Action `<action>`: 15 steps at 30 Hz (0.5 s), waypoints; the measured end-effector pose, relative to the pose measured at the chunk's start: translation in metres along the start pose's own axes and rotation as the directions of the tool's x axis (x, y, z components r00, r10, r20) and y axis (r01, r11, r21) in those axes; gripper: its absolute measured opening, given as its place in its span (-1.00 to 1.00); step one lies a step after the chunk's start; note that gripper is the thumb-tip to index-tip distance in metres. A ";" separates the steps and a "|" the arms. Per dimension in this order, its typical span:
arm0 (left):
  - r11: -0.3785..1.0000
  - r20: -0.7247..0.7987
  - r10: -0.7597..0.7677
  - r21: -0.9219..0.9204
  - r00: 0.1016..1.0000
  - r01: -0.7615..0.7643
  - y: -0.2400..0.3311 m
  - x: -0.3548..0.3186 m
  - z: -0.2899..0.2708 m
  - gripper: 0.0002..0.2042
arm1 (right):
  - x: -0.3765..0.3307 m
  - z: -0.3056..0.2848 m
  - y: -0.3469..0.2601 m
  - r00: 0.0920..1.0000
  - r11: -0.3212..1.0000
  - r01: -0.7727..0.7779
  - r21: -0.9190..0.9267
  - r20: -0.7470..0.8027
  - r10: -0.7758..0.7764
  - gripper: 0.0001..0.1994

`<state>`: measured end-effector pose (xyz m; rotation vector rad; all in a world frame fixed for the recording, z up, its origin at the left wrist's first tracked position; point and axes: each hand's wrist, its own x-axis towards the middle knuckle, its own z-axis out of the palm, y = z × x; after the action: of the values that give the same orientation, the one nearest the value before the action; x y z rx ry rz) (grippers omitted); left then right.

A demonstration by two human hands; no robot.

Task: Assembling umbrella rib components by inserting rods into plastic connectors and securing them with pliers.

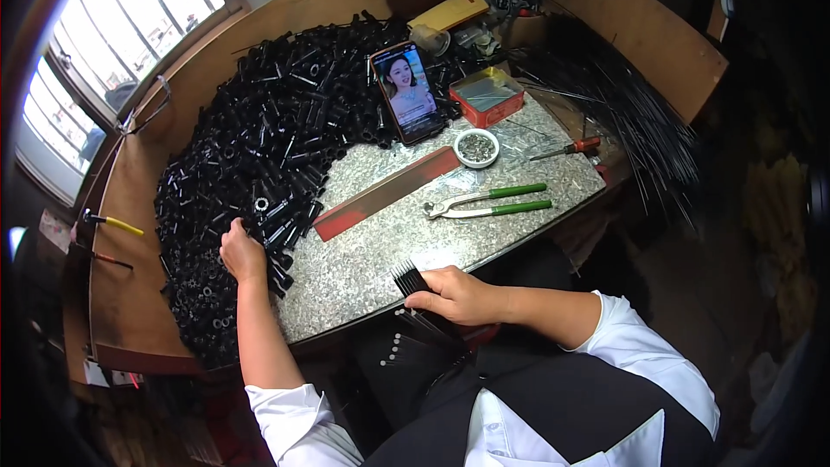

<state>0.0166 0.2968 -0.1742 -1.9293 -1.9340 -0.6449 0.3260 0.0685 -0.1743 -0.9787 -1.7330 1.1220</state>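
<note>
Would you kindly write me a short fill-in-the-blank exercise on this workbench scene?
1. The person's ____ hand grips a bundle of thin black rods.
2. The left hand is at a heap of mostly ____ parts.
3. The pincers have ____ handles.
4. In the picture, the smartphone stands to the ____ of the red tin.

Missing words: right; black; green; left.

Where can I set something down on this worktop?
Bare: the speckled grey tabletop between the long flat red bar, the green-handled metal pincers and the front edge. A smaller patch lies between the bar and the heap of black tubular parts. Crowded: the left, under that heap, and beside the round white bowl.
</note>
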 end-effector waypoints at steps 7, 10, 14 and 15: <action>0.970 -0.325 0.099 -0.180 0.940 -0.164 -0.004 -0.003 -0.021 -0.73 | -0.002 0.003 0.002 0.997 0.996 0.071 0.055 -0.016 -0.070 -0.72; 0.530 -0.118 -0.110 -0.847 0.987 -0.042 0.034 -0.018 -0.051 -0.74 | -0.004 -0.001 0.003 1.000 0.999 -0.006 0.031 0.031 0.005 -0.76; -0.012 0.245 -0.029 -0.970 0.969 0.245 0.073 -0.071 -0.093 -0.75 | -0.001 0.000 0.004 0.999 0.998 -0.010 0.065 0.053 0.007 -0.76; -0.117 0.313 0.001 -0.943 0.950 0.311 0.079 -0.083 -0.095 -0.75 | -0.001 -0.001 0.004 0.999 0.997 -0.025 0.067 0.050 0.022 -0.76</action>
<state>0.0895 0.1742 -0.1320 -2.4408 -1.7960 -2.8560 0.3277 0.0685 -0.1778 -0.9396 -1.7153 1.2211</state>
